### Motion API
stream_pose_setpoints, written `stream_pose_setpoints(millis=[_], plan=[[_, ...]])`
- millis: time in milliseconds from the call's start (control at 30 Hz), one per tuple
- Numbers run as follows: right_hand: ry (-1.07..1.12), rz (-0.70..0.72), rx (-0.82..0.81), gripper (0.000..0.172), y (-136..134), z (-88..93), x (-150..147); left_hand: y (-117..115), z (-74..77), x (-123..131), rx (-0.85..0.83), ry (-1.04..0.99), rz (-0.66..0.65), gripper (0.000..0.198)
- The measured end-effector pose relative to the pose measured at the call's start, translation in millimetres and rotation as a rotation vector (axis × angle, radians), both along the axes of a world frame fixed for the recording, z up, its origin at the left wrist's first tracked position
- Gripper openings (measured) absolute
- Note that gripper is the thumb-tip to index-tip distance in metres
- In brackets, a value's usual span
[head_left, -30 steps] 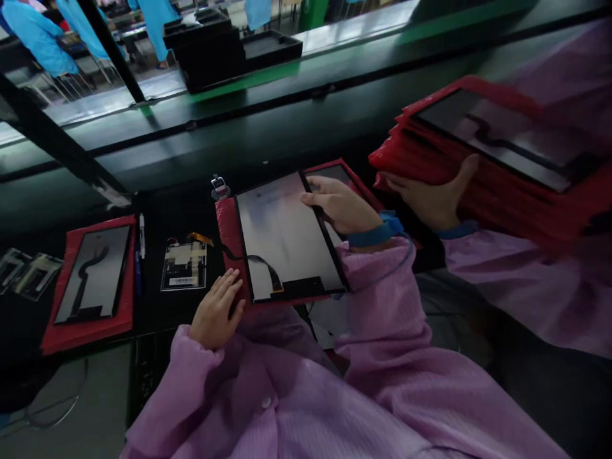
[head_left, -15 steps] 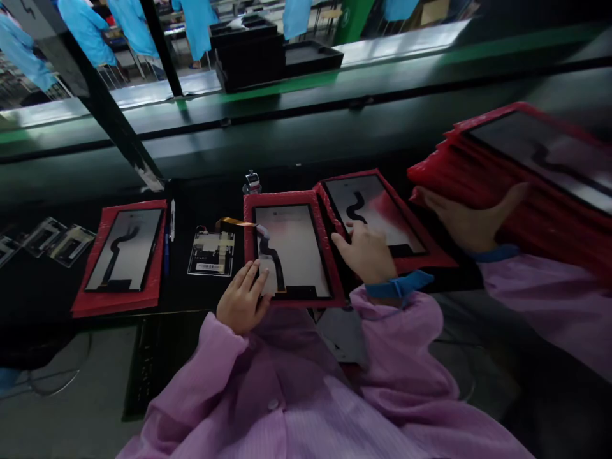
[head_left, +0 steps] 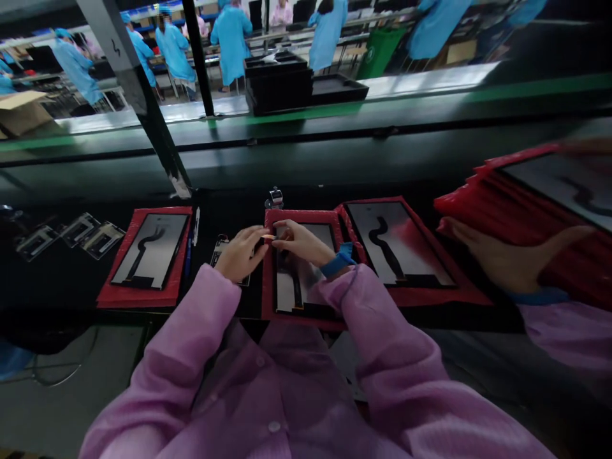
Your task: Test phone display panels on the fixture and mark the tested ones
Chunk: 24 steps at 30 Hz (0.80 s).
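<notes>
In the head view my left hand pinches an orange ribbon cable at the left edge of the middle screen panel. My right hand reaches over that panel with its fingertips closed on the joining end of the panel's black flex cable. The fingers cover the joint itself. Under them, the screen panel lies on a red bubble-wrap pad. A small circuit board shows partly beside my left hand, which hides most of it.
Screen panels on red pads lie left and right. A pen lies by the left pad. Further left are several circuit boards. A co-worker's hand supports a stack of red pads at right.
Both my hands have come together at the cable joint: the right from the right-hand panel, the left up from the middle panel's lower edge. The view has shifted.
</notes>
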State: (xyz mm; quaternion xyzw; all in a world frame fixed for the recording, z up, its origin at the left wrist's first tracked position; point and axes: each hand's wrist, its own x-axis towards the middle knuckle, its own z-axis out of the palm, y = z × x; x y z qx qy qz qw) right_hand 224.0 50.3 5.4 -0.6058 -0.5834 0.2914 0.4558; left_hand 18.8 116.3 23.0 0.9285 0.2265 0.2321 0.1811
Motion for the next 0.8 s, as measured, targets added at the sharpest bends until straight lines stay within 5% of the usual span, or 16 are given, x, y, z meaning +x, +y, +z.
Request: stream_pose_setpoints(millis=[167, 333, 533, 800], plan=[[0.026, 0.051, 0.004, 0.045, 7.5, -2.4, -9.3, 46.5, -9.4, 25.8, -0.103, 0.205, -0.045, 0.037], [0.116, 0.068, 0.004, 0.049, -2.2, -5.5, -5.4, 47.4, -15.4, 24.8, -0.126, 0.199, -0.123, 0.024], [0.263, 0.194, -0.116, 0.076, -9.3, -5.2, -3.3, 46.7, -9.9, 21.1, -0.045, 0.027, -0.116, 0.012], [0.221, 0.263, -0.19, 0.04, -14.5, 1.8, -5.4, 41.3, -7.5, 16.2, 0.136, -0.044, -0.129, 0.016]])
